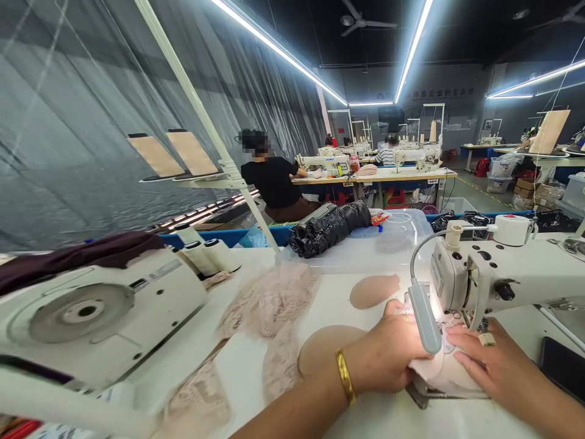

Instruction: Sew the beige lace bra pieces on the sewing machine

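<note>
A white sewing machine (pixel 516 268) stands at the right, its lamp (pixel 425 317) shining on pale pink fabric (pixel 432 372) at the needle area. My left hand (pixel 393 347), below a gold bangle, is closed on that fabric left of the needle, with the lamp covering part of its fingers. Right of the needle, my right hand (pixel 489 360) lies on the fabric with its fingers spread. Beige lace (pixel 274 305) is heaped on the table at centre left. Two smooth beige oval pieces (pixel 372 291) lie between the lace and the machine, one partly behind my left forearm.
Another machine (pixel 95 317) fills the left side, beside thread cones (pixel 205 256). A clear plastic sheet or lid (pixel 397 244) bears a black plastic bundle (pixel 329 228). A phone (pixel 562 369) lies far right. Beyond sits a person (pixel 274 183) in black.
</note>
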The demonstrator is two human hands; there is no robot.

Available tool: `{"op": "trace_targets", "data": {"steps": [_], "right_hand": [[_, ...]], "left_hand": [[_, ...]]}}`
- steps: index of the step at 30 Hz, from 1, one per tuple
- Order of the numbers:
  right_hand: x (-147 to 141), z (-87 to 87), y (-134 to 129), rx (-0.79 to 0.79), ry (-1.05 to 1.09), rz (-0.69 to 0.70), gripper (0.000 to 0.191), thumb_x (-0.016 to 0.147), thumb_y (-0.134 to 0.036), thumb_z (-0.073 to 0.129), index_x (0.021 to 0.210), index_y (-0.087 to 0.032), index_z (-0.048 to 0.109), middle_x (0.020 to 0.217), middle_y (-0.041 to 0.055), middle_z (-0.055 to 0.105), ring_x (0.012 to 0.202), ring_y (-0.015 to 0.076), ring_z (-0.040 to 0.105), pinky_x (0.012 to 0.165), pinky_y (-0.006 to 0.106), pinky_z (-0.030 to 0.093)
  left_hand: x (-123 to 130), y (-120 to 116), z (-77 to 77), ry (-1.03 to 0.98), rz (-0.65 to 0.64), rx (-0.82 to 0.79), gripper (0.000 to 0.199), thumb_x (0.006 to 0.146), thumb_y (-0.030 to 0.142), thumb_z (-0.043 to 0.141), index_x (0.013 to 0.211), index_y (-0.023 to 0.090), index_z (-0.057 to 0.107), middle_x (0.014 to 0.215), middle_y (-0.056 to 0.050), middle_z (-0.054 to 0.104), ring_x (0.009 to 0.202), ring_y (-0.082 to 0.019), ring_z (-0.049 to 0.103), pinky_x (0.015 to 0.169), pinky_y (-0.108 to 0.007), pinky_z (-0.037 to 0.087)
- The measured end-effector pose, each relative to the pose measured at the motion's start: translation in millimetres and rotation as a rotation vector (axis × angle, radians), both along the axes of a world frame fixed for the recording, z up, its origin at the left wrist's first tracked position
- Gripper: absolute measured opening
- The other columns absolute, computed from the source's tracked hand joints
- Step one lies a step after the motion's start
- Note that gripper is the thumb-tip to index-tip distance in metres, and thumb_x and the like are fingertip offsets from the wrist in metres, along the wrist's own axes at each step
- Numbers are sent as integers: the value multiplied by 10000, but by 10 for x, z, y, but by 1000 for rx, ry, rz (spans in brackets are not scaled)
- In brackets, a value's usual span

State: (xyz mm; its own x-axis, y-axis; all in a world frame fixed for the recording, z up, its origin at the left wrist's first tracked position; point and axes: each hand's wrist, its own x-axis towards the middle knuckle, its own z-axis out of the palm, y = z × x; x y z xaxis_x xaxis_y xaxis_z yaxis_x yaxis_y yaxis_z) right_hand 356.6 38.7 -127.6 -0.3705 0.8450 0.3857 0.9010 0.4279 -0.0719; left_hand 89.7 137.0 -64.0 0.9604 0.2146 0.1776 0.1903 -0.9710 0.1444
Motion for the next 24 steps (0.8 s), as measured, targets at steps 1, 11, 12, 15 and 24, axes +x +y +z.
{"op": "trace_targets", "data": {"steps": [1, 11, 12, 15, 24], "right_hand": [[-9, 22, 2, 4, 0, 6, 292, 1072, -264, 493, 1248, -308, 722, 1213, 53, 798, 1073, 368, 643, 848, 531, 639], [-14, -11, 22, 57, -21, 13, 353, 1076, -250, 501, 1358, -293, 707, 1248, 58, 797, 1116, 360, 684, 831, 499, 659], [-6, -28, 25, 47, -20, 19, 352, 1080, -258, 504, 1364, -293, 709, 1265, 56, 793, 1134, 360, 684, 850, 510, 662], [16, -65, 38, 33, -5, 6, 325, 1085, -277, 518, 1318, -303, 744, 1308, 47, 782, 1203, 367, 676, 894, 529, 663], [78, -79, 19, 55, -39, -5, 302, 1111, -311, 511, 1286, -348, 755, 1255, 41, 790, 1128, 322, 739, 900, 476, 672]], "left_hand": [[6, 8, 9, -3, -1, -5, 206, 772, 81, 729, 850, 223, 602, 977, -5, 741, 968, -262, 665, 892, -387, 340], [36, 47, -7, -57, 1, 3, 197, 808, 105, 687, 795, 206, 519, 919, 34, 723, 879, -217, 639, 868, -399, 316], [38, 51, -9, -56, 3, 2, 199, 802, 99, 686, 793, 206, 518, 915, 36, 720, 882, -218, 640, 875, -402, 315], [41, 59, -11, -37, 11, 1, 194, 800, 94, 676, 788, 205, 517, 900, 38, 709, 882, -221, 645, 880, -404, 312], [40, 51, -44, -38, 18, 19, 135, 851, 127, 644, 819, 216, 549, 971, 41, 744, 956, -217, 675, 843, -423, 308]]}}
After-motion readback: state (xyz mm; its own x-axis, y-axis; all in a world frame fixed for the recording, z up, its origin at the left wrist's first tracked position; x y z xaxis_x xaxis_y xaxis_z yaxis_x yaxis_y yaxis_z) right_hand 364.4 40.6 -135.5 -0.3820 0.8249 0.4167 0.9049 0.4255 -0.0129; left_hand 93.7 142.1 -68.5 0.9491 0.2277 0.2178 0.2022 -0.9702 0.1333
